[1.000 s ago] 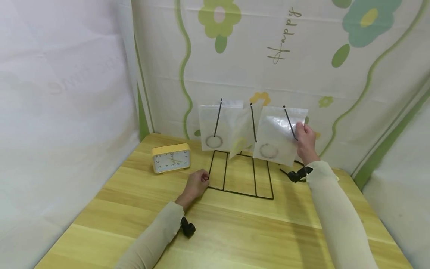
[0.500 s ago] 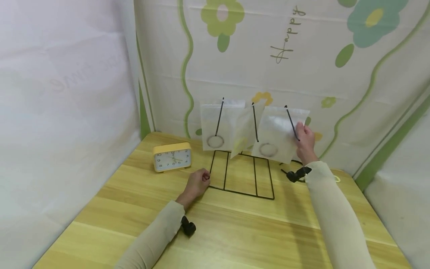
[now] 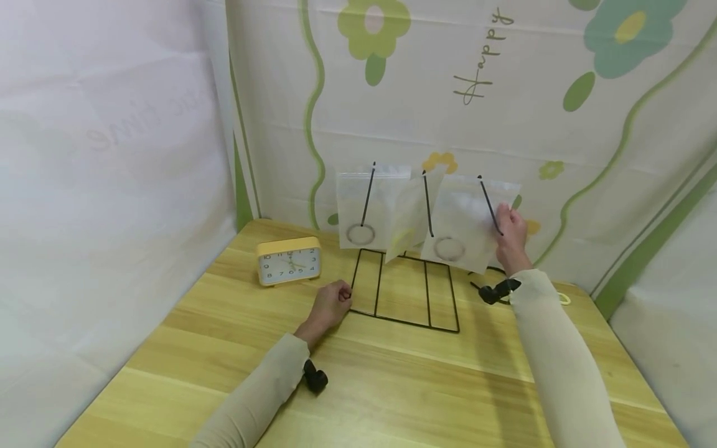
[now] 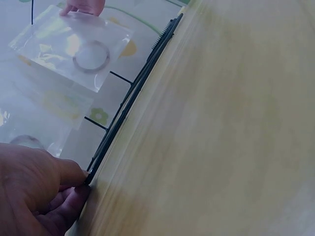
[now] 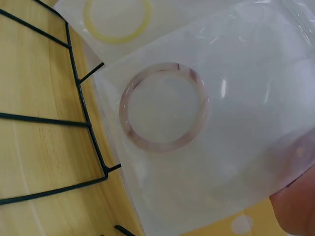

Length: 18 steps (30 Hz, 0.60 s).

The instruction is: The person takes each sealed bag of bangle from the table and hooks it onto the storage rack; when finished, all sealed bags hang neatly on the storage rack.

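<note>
A black wire rack [image 3: 403, 322] stands on the table, with clear zip bags hanging from its prongs. My left hand [image 3: 329, 306] pinches the front left corner of the rack's base, also seen in the left wrist view. At the rack's right end, my right hand [image 3: 512, 236] pinches the right edge of a clear zip bag [image 3: 467, 214] hung on the right prong. Inside this bag lies a pale pinkish bangle [image 5: 129, 105]. The middle bag [image 3: 404, 214] hangs turned sideways and holds a yellow bangle [image 5: 118, 39]. Another bangle [image 3: 361, 234] shows in the left bag [image 3: 370, 199].
A yellow alarm clock [image 3: 288, 261] stands left of the rack on the wooden table [image 3: 392, 386]. Behind my right wrist lie a partly hidden black wire piece and a small yellow ring [image 3: 564, 298]. Printed cloth [image 3: 403, 112] hangs close behind the rack.
The bright glare on the right bag has faded as its surface turned slightly. Both hands keep their holds; the head view has shifted a little.
</note>
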Motion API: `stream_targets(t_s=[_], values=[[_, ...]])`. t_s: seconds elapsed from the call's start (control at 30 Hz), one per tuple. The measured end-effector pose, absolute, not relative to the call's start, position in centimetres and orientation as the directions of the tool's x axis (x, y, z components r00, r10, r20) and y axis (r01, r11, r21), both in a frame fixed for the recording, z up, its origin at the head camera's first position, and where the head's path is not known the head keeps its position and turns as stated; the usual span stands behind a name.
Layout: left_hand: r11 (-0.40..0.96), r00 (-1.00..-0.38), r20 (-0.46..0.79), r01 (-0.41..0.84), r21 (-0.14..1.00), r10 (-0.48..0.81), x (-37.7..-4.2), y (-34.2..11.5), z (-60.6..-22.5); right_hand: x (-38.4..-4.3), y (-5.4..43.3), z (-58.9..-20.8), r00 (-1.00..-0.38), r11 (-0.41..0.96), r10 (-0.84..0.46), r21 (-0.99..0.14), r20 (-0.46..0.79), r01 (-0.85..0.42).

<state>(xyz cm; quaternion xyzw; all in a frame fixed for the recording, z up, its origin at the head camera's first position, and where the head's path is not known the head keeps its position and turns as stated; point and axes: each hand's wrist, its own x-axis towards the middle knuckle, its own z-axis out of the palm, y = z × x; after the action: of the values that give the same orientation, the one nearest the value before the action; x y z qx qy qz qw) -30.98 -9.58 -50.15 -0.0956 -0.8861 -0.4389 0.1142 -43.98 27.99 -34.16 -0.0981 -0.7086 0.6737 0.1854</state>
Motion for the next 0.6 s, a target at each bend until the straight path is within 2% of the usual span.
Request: stream_targets(t_s=[0.17, 0.33, 0.47, 0.6], values=[[0.600, -0.956, 0.283, 0.274, 0.751, 0.082, -30.8, -9.0, -50.1, -42.7, 29.6, -34.0, -0.934, 0.155, 0.337, -0.986, 0.116, -0.067], [0.600, -0.957, 0.280, 0.270, 0.753, 0.080, -31.0, -8.7, -50.1, -41.1, 31.2, -34.4, -0.911, 0.078, 0.370, -0.983, 0.183, -0.166], [0.579, -0.966, 0.246, 0.248, 0.777, 0.085, -31.0, -9.3, -50.1, -38.1, 31.2, -35.8, -0.886, 0.090, 0.418, -0.980, 0.198, -0.177], [0.535, -0.982, 0.178, 0.187, 0.824, 0.068, -31.0, -10.4, -49.9, -33.5, 29.6, -37.6, -0.886, 0.199, 0.397, -0.965, 0.240, -0.172]])
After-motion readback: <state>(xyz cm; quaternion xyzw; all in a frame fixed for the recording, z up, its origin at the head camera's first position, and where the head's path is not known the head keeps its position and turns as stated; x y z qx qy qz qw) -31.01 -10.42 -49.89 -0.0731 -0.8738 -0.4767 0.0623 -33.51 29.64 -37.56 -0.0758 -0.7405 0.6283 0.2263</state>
